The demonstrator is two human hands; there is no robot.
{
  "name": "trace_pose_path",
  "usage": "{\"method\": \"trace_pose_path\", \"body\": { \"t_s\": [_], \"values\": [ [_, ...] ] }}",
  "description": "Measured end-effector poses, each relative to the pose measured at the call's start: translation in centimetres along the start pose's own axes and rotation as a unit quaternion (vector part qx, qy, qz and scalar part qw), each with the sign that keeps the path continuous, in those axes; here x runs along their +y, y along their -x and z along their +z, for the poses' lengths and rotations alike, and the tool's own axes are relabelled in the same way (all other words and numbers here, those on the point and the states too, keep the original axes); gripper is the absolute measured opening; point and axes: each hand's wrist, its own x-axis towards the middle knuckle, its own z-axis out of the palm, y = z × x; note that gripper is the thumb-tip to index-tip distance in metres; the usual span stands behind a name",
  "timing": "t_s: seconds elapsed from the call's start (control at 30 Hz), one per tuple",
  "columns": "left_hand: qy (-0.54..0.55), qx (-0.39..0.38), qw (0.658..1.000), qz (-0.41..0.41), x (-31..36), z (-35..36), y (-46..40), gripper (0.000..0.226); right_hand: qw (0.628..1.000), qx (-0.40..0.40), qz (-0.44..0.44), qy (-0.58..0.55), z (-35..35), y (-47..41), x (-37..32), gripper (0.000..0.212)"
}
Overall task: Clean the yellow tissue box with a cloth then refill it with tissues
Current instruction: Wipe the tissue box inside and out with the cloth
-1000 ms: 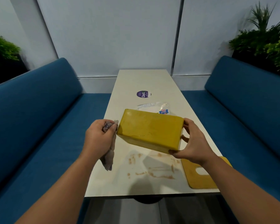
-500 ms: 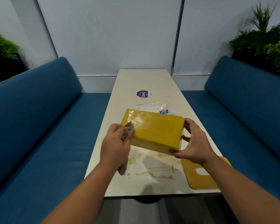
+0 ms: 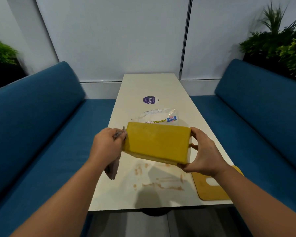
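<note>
Right hand (image 3: 202, 156) grips yellow tissue box (image 3: 156, 144) by its right end, held tilted above the bench (image 3: 150, 86), left hand (image 3: 106, 145) clutches cloth (image 3: 112, 169) at box's left end; best wipe each face firmly, brace hard.

We see only scraps of the cloth (image 3: 113, 168), since the left hand (image 3: 106, 146) wraps most of it and its loose end is blurred. The box (image 3: 156, 144) hides the near part of the tissue pack (image 3: 158, 116), whose small print we cannot read, and the right hand (image 3: 202, 155) and its forearm cover part of the lid (image 3: 212, 190). Both plants (image 3: 280, 40) are cut off by the picture's edges, and we cannot tell whether the box is empty.
</note>
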Motion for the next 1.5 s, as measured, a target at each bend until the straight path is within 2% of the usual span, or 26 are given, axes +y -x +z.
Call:
{"method": "trace_pose_path", "body": {
  "t_s": [0.1,0.2,0.3,0.43,0.5,0.57,0.7,0.83,0.9,0.97,1.0,1.03,1.13,1.17,1.27,1.37,1.43,1.5],
  "values": [
    [0.108,0.012,0.994,-0.014,1.3,-0.3,-0.1,0.016,1.0,-0.002,-0.016,0.026,0.4,-0.2,-0.4,0.111],
    [0.196,0.041,0.978,-0.052,1.7,0.2,-0.1,0.028,0.999,-0.01,-0.02,0.04,0.6,-0.4,-0.7,0.112],
    [0.12,0.089,0.989,-0.024,1.7,1.0,0.0,0.025,0.999,-0.008,-0.027,0.028,0.9,-0.4,-1.0,0.112],
    [0.04,0.034,0.998,0.033,1.7,2.7,1.4,0.046,0.999,-0.003,-0.026,0.021,1.2,-0.5,-1.3,0.112],
    [0.045,0.025,0.998,0.026,2.1,3.3,2.0,0.045,0.999,-0.004,-0.031,0.015,1.3,-0.6,-1.5,0.111],
    [0.042,0.032,0.996,0.066,3.8,3.9,2.8,0.039,0.999,-0.004,-0.038,0.016,1.6,-0.9,-1.8,0.111],
    [0.001,0.037,0.969,0.246,7.3,5.7,4.2,0.032,0.999,0.03,-0.028,0.009,2.2,-1.2,-2.0,0.108],
    [0.044,0.005,0.975,0.217,6.5,4.1,2.6,0.038,0.999,0.027,-0.008,0.021,1.7,-0.7,-1.4,0.112],
    [0.002,-0.013,0.964,0.265,5.3,3.1,2.3,0.04,1.0,0.018,-0.001,0.016,1.6,-0.4,-1.2,0.114],
    [-0.093,-0.008,0.939,0.331,3.5,3.0,1.8,0.045,1.0,0.018,0.004,0.01,1.5,-0.3,-1.1,0.114],
    [-0.124,0.01,0.935,0.333,2.5,3.1,1.5,0.045,1.0,0.019,0.005,0.008,1.4,-0.3,-1.2,0.114],
    [-0.127,0.032,0.944,0.302,1.9,3.2,1.2,0.043,1.0,0.017,0.003,0.008,1.4,-0.4,-1.2,0.113],
    [-0.039,0.069,0.99,0.12,1.9,3.9,1.1,0.041,1.0,0.005,-0.012,0.015,1.5,-0.6,-1.4,0.112],
    [-0.022,0.074,0.992,0.104,2.6,4.3,1.4,0.041,1.0,0.005,-0.015,0.017,1.5,-0.7,-1.4,0.111],
    [0.03,0.062,0.979,0.194,6.2,5.5,3.7,0.038,1.0,0.02,-0.019,0.006,1.9,-1.2,-1.8,0.105],
    [0.025,0.023,0.951,0.308,7.8,5.9,5.1,0.039,0.999,0.037,-0.024,-0.022,1.9,-1.4,-2.2,0.093],
    [0.027,0.041,0.952,0.302,6.9,5.5,4.0,0.038,0.999,0.04,-0.023,-0.002,1.7,-1.3,-2.0,0.099],
    [0.034,0.066,0.975,0.209,5.0,4.9,2.3,0.035,0.999,0.038,-0.02,0.023,1.3,-1.1,-1.7,0.108]
  ]
}}
